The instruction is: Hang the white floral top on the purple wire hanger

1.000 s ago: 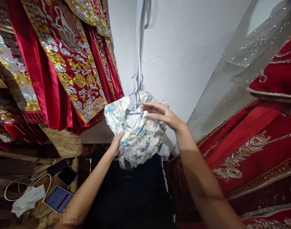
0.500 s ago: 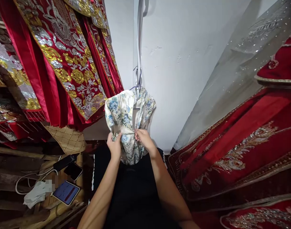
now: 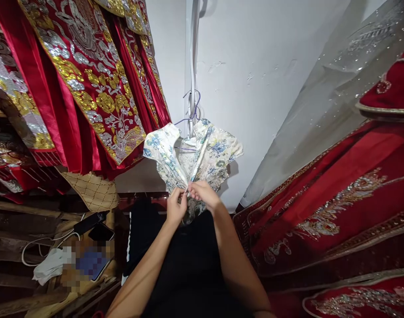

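Observation:
A white floral dress (image 3: 218, 148) with blue and yellow flowers and short sleeves hangs on a thin purple wire hanger (image 3: 198, 104) in front of the wall. Its neckline forms a V, with the hanger's lower bar showing inside. At the bottom of the V, my left hand (image 3: 177, 206) pinches the cloth edge. My right hand (image 3: 202, 194) is closed on the other front edge, right against the left one. Both sets of fingertips meet at the front, hiding whatever small fastening may be there. The lower part of the garment lies behind my hands.
Red embroidered garments (image 3: 105, 101) hang at left, and more red sequinned clothing (image 3: 321, 198) at right beside a sheer glittering veil (image 3: 321, 97). A white strap (image 3: 192, 53) runs down the white wall. A wooden bench (image 3: 69, 291) at lower left bears a phone (image 3: 101, 233), a cable and white tissue.
My left hand has moved right and up to meet my right hand. The dress has spread wider, its right sleeve now unfolded and the V neckline plainly visible.

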Demonstrator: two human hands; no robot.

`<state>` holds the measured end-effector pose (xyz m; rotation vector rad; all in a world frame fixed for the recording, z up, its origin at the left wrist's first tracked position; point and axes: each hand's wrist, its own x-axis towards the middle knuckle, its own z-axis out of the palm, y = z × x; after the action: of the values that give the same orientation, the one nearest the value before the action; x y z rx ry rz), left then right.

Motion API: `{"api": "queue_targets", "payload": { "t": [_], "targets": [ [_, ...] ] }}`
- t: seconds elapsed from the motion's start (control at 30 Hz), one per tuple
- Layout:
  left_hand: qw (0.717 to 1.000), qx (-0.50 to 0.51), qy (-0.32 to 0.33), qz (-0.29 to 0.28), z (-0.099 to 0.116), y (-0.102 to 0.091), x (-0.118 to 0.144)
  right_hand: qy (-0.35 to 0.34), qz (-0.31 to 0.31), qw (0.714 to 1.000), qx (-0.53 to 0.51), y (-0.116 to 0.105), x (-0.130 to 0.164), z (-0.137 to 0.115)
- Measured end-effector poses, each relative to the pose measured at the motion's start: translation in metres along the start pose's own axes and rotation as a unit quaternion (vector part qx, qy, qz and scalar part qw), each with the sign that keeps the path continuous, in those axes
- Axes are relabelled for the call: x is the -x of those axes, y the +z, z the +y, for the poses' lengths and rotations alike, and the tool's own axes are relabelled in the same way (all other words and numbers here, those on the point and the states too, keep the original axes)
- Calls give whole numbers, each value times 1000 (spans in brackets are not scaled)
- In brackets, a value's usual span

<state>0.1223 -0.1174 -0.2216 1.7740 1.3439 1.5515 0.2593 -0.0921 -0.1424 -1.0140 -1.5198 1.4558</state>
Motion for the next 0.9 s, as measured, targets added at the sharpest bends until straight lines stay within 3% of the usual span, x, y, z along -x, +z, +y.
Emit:
{"api": "queue_targets", "payload": {
  "t": [0.1, 0.2, 0.3, 0.37, 0.43, 0.5, 0.63, 0.73, 0.8, 0.9],
  "targets": [
    [999, -7, 14, -34, 2, 2, 1, -23, 51, 997, -52, -27, -20, -42],
    [997, -16, 17, -68, 0, 3, -2, -67, 87, 988, -112, -45, -50, -100],
    [995, -21, 14, -93, -7, -5, -14, -95, 106, 978, -152, -51, -72, -148],
    [994, -20, 13, -108, -9, -14, -28, -111, 116, 974, -158, -48, -76, -163],
    [992, -16, 15, -124, -3, -25, -46, -127, 129, 973, -143, -43, -73, -165],
    [992, -1, 33, -123, 17, -36, -70, -142, 138, 973, -123, -36, -65, -159],
    [987, 41, 151, -23, 86, -54, -128, -154, 136, 975, -87, -22, -52, -151],
    [973, -2, 229, -15, 132, -61, -166, -173, 126, 975, -61, -17, -51, -150],
    [964, -39, 260, -26, 148, -63, -180, -199, 117, 972, -42, -19, -57, -145],
    [962, -60, 265, -9, 154, -65, -185, -233, 124, 964, 4, -23, -69, -127]
  ]
}}
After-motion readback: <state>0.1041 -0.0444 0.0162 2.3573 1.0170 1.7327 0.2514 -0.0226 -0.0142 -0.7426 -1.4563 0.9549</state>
